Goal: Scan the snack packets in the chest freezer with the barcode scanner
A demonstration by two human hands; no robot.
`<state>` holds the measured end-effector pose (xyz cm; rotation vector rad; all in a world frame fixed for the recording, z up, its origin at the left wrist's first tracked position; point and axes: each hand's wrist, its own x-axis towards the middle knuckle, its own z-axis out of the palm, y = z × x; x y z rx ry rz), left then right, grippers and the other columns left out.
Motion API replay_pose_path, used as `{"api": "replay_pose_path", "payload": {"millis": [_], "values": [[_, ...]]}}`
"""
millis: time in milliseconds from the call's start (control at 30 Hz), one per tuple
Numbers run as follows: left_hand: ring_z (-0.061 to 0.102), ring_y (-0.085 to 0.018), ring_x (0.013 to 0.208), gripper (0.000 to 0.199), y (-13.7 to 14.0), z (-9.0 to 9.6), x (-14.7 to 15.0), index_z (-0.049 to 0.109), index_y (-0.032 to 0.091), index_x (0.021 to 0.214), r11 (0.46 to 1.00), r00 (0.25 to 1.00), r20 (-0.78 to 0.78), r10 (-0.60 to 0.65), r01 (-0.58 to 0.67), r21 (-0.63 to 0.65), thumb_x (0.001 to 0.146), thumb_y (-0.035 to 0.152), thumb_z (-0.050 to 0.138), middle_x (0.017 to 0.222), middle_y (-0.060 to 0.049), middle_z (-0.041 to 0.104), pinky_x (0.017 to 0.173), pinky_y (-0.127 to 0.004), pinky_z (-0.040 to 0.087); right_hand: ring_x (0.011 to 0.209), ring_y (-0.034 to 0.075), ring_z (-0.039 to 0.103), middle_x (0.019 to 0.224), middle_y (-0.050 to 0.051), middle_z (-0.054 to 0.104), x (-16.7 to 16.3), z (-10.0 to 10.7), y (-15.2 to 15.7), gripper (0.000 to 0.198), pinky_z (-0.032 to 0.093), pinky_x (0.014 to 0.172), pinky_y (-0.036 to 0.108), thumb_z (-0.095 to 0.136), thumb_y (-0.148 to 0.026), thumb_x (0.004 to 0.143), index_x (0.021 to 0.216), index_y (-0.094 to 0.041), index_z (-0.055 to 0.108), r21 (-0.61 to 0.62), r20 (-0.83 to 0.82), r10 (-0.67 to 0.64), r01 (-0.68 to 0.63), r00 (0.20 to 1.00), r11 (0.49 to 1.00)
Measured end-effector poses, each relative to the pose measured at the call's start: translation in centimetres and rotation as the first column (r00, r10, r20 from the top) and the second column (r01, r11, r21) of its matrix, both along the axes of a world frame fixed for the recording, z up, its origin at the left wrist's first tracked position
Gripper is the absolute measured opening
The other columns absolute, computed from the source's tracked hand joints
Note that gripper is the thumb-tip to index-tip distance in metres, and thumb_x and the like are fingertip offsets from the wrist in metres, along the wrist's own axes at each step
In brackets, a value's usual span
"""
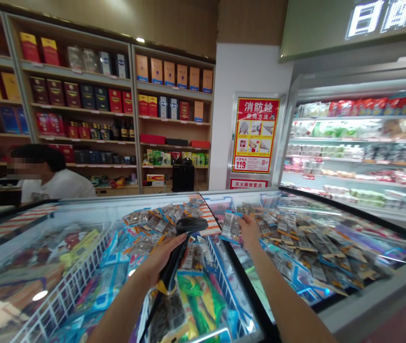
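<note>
My left hand [156, 259] is wrapped round the handle of a black barcode scanner [174, 259], whose head points to the right and whose cord hangs down. My right hand [250, 231] pinches a small blue-topped snack packet [230, 225] by its right edge, to the right of the scanner's head. Below both hands lies an open chest freezer [267, 317] holding many packets. A heap of similar small packets [295, 238] fills the right side, and another pile [153, 221] lies behind the scanner. Green and yellow bags [199, 293] lie beneath the scanner.
White wire dividers [63, 290] split the freezer's left half. A person in a white top [58, 183] is beyond it at the left. Shelves of boxes [81, 95] line the back wall, with a red fire-hydrant notice [256, 136] beside them. A lit refrigerated display [360, 152] stands at the right.
</note>
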<state>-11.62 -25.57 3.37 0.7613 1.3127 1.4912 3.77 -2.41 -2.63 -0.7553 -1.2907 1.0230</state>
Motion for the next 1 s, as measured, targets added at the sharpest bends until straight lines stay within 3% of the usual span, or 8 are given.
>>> {"api": "replay_pose_path", "payload": {"millis": [200,400,733,867,1000], "values": [[0.052,-0.009,0.046,0.030,-0.1,0.1,0.6,0.056,0.015,0.068,0.999,0.999,-0.013,-0.041,0.041,0.016,0.063,0.044,0.061,0.055,-0.002,0.060,0.044,-0.018,0.039,0.075,0.020,0.059,0.083,0.005,0.066,0.0,0.7,-0.8,0.040,0.046,0.067,0.032,0.051,-0.035,0.062,0.095,-0.014,0.059,0.009,0.038,0.110,-0.110,0.993,0.994],[0.051,-0.008,0.046,0.031,-0.1,0.4,0.4,0.058,0.014,0.063,0.995,0.995,-0.042,-0.090,0.091,0.025,0.064,0.046,0.059,0.054,-0.001,0.059,0.044,-0.018,0.038,0.080,0.019,0.058,0.086,0.005,0.065,-0.3,0.2,-0.7,0.041,0.045,0.072,0.033,0.046,-0.036,0.067,0.100,-0.016,0.057,0.039,0.188,0.030,-0.038,0.982,0.999],[0.050,-0.008,0.045,0.031,-0.2,0.5,0.5,0.057,0.013,0.063,0.994,0.992,-0.081,-0.099,0.103,0.043,0.063,0.044,0.061,0.053,-0.001,0.058,0.044,-0.018,0.038,0.082,0.019,0.058,0.089,0.007,0.063,-0.1,0.3,-0.7,0.042,0.045,0.072,0.032,0.049,-0.036,0.062,0.096,-0.013,0.056,0.016,0.085,0.072,-0.073,0.994,0.997],[0.051,-0.009,0.046,0.030,-0.3,0.5,-0.6,0.055,0.014,0.064,0.995,0.996,-0.044,-0.078,0.081,0.062,0.066,0.044,0.058,0.055,-0.002,0.059,0.044,-0.018,0.039,0.077,0.020,0.059,0.085,0.009,0.064,0.8,0.4,0.3,0.042,0.045,0.071,0.032,0.046,-0.033,0.063,0.096,-0.010,0.057,-0.012,0.221,-0.085,0.090,0.972,0.996],[0.052,-0.009,0.046,0.026,-0.6,1.0,-1.3,0.056,0.014,0.066,0.998,0.999,0.022,-0.030,0.029,0.055,0.070,0.040,0.055,0.055,-0.002,0.059,0.045,-0.019,0.041,0.080,0.022,0.059,0.086,0.011,0.064,3.2,1.6,2.5,0.042,0.043,0.076,0.034,0.042,-0.028,0.066,0.100,-0.008,0.058,0.086,0.439,-0.337,0.334,0.833,0.939]]}}
